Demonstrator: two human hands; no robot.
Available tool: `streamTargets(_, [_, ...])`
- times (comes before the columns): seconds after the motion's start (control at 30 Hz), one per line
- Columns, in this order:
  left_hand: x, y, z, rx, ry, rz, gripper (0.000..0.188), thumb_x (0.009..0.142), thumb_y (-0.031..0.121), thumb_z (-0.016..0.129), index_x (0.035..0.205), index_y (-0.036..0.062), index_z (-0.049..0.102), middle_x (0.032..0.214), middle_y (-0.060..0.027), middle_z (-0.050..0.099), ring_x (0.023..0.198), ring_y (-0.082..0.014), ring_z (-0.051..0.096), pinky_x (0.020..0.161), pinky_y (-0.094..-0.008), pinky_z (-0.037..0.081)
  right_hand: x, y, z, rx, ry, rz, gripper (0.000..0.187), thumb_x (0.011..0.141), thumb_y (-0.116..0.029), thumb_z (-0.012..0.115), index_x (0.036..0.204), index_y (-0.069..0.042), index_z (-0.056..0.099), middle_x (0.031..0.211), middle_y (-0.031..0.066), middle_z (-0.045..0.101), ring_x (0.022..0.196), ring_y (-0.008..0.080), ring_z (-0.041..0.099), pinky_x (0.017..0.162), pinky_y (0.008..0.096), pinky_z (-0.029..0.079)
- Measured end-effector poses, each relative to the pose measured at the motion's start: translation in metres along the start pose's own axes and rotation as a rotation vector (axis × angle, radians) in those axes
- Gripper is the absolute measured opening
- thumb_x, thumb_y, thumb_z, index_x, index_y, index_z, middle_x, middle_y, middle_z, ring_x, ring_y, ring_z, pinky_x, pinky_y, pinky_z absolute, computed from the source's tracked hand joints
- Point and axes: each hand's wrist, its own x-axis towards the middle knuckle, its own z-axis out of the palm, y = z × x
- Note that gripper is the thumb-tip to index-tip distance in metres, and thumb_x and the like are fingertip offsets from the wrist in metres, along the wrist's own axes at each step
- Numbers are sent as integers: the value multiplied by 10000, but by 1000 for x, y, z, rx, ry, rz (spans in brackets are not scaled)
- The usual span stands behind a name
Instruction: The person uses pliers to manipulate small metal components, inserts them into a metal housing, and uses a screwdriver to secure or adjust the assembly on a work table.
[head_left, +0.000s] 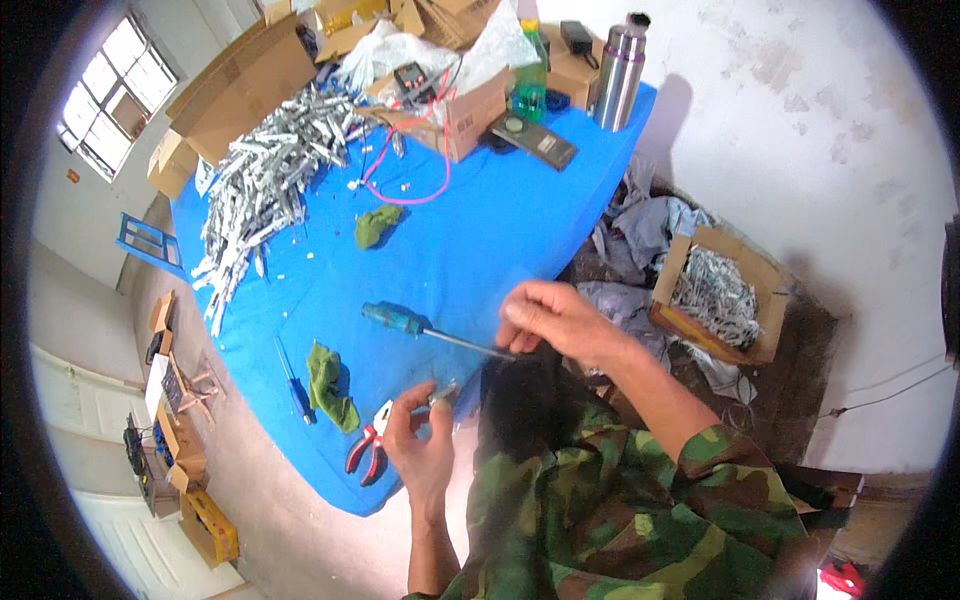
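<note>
My left hand (420, 440) is above the table's near edge, thumb and forefinger closed round a small shiny piece (446, 393) too blurred to name. My right hand (552, 318) is to its right with fingers curled together; what they hold, if anything, is hidden. A screwdriver with a teal handle (393, 318) lies on the blue cloth, its shaft pointing toward my right fingers; whether they touch its tip I cannot tell. Beside my left hand are red-handled pliers (367, 452). Farther left lie a crumpled green cloth (328, 385) and a blue-handled screwdriver (298, 400).
A heap of silvery strips (265, 180) covers the table's far left. Behind stand an open carton (470, 122), a green bottle (529, 80) and a steel flask (621, 80). Another green cloth (376, 227) lies mid-table. On the floor at right is a box of pale strips (715, 295).
</note>
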Motion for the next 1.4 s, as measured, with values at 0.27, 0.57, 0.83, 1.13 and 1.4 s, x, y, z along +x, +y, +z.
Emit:
streamTargets(0.27, [3, -49, -23, -51, 65, -34, 197, 878, 82, 748, 1054, -6, 750, 935, -68, 723, 806, -149, 664, 738, -290, 521, 49, -73, -53, -365, -23, -26, 351, 1066, -360, 600, 1145, -21, 652, 1007, 95, 758, 846, 161, 699, 732, 315, 564])
streamTargets(0.57, [-2, -58, -44, -181, 91, -125, 218, 893, 95, 743, 1076, -23, 724, 930, -77, 732, 795, -130, 676, 724, -267, 535, 26, -2, -76, -663, -95, 61, 272, 1064, -284, 598, 1070, -15, 638, 945, 79, 734, 807, 156, 694, 701, 335, 574])
streamTargets(0.83, [0, -57, -46, -278, 128, -234, 197, 896, 61, 744, 1077, -13, 723, 903, -45, 714, 773, -96, 646, 691, -240, 504, -118, 121, -23, -107, 312, 295, 291, 1088, -234, 586, 1198, 34, 619, 1019, 126, 755, 889, 154, 720, 767, 312, 594])
streamTargets(1.13, [27, -29, -25, -173, 38, -180, 161, 923, 86, 742, 1041, -23, 731, 934, -73, 740, 849, -116, 657, 773, -281, 525, -77, 95, -11, -226, 118, 169, 247, 1085, -215, 580, 1165, 12, 635, 1016, 117, 763, 910, 168, 736, 803, 314, 586])
streamTargets(1.4, [14, -39, -4, -337, 36, -302, 186, 966, 55, 710, 1132, -28, 693, 1048, -79, 733, 907, -135, 663, 789, -279, 539, -12, 52, -4, -133, 42, -69, 216, 1060, -191, 615, 1087, 19, 659, 985, 99, 766, 880, 155, 737, 787, 321, 591])
